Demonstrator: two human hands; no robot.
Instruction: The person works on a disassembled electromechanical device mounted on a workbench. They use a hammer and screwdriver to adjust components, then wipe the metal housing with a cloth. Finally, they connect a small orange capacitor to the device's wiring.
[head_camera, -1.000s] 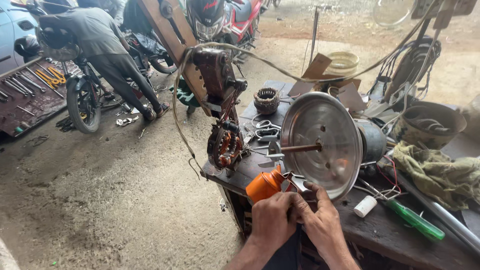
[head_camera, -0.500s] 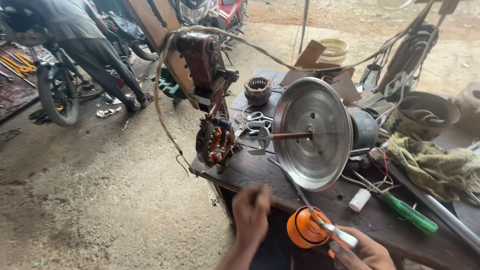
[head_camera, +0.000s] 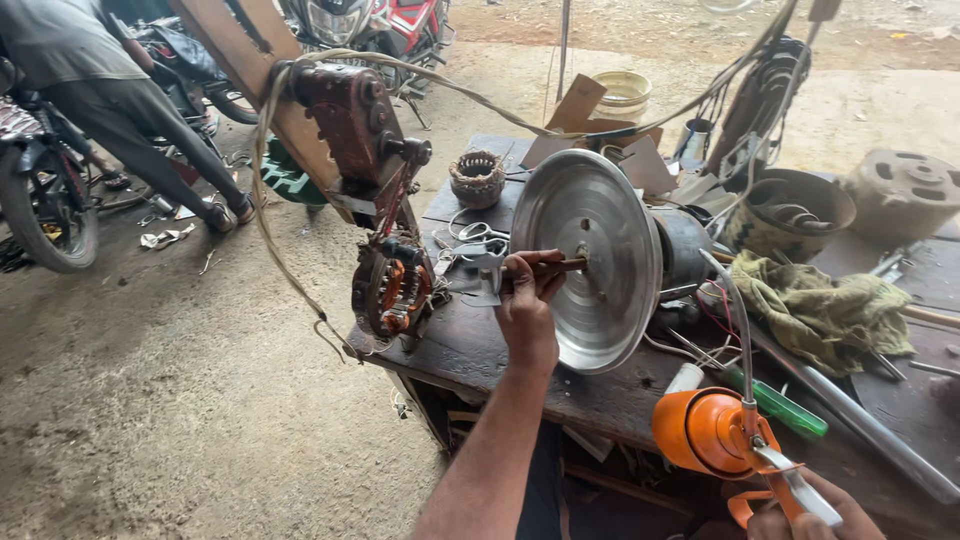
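Note:
My left hand (head_camera: 525, 300) is closed around the thin steel shaft (head_camera: 565, 265) that sticks out of a large silver dished disc (head_camera: 600, 270) standing on edge on the dark wooden workbench (head_camera: 470, 350). My right hand (head_camera: 810, 520), at the bottom right corner, holds an orange oil can (head_camera: 705, 430) by its metal lever. The can's thin grey spout tube (head_camera: 735, 320) curves up toward the back of the disc. Left of my left hand, a motor stator with copper windings (head_camera: 392, 285) hangs at the bench's edge.
A rusty red winding machine (head_camera: 350, 110) is fixed to a wooden plank above the stator. Scissors (head_camera: 470, 235), a stator ring (head_camera: 477, 178), a green rag (head_camera: 810, 300), a green-handled screwdriver (head_camera: 785, 405) and a metal bowl (head_camera: 790, 210) crowd the bench. Another person (head_camera: 90, 60) bends over a motorcycle (head_camera: 40, 215) at left.
My left hand left the oil can, rose and took hold of the disc's shaft. My right hand carried the can down to the right.

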